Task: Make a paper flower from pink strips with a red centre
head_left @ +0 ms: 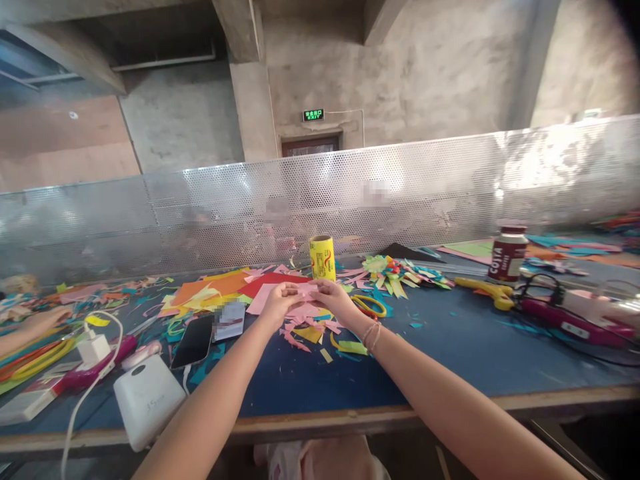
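My left hand (278, 301) and my right hand (334, 298) meet over the blue table (450, 347), each pinching an end of a small pink paper piece (306, 291). More pink sheets (265, 297) and pink scraps (295, 337) lie just under and in front of my hands. Yellow-handled scissors (369, 305) rest right beside my right wrist. A yellow roll (323, 257) stands upright behind my hands.
Orange and red paper sheets (220, 288) lie at left, a black phone (193, 341) and a white device (148, 400) nearer me. A brown bottle (508, 253) and a pink glue gun (565, 319) sit at right. Another person's hand (43, 321) rests far left. A perforated metal screen (400, 193) backs the table.
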`<state>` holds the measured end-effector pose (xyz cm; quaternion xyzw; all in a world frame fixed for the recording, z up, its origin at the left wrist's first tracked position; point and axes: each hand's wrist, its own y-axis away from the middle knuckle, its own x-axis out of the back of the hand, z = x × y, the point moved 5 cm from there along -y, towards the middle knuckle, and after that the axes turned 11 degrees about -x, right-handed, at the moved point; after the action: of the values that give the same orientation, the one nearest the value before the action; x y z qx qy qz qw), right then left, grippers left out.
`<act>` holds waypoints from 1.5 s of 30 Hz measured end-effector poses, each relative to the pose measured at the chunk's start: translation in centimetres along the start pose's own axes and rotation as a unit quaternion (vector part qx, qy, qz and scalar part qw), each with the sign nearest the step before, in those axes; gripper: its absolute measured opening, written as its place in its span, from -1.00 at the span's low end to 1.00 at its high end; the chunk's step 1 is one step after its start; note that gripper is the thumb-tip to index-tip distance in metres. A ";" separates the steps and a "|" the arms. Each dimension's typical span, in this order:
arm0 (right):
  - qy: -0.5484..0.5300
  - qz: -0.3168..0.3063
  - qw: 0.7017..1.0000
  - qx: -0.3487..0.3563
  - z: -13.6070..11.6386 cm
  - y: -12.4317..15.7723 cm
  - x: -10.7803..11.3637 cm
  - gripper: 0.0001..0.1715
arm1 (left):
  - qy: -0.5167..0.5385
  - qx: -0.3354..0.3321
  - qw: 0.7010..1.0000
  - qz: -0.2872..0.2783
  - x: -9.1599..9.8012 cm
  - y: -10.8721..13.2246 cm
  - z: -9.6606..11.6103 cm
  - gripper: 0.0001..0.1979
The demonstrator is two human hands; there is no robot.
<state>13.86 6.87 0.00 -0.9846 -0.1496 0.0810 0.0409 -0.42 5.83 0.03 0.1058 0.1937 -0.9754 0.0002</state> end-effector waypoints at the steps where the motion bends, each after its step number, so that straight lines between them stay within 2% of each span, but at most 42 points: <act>1: 0.001 0.009 1.000 -0.003 -0.1 0.0 0.1 -0.63 | 0.000 0.002 1.000 0.005 0.0 0.0 -0.1 -0.72; 7: -0.005 0.018 1.000 -0.022 0.0 0.1 0.2 -0.74 | -0.007 0.033 0.999 -0.008 -0.3 0.2 -0.1 -0.82; 15: 0.024 0.021 1.000 0.000 0.2 -0.5 0.3 -0.70 | -0.013 0.035 0.999 -0.014 -0.3 0.2 0.2 -0.87; 25: 0.087 0.028 0.995 0.037 -0.4 -0.2 0.2 -0.73 | -0.010 0.041 0.999 -0.014 -0.4 0.4 0.5 -0.81; 38: 0.147 0.017 0.987 0.068 -0.4 -0.3 0.2 -0.73 | -0.060 -0.002 0.997 -0.037 -0.2 -0.1 0.2 -0.73; 45: 0.206 0.017 0.973 0.105 -0.5 -0.2 0.2 -0.82 | -0.078 -0.010 0.995 -0.061 -0.6 0.2 0.3 -0.66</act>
<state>14.07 7.13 0.50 -0.9726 -0.1122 -0.1075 0.1727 0.10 5.51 0.35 0.0174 0.2092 -0.9768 -0.0435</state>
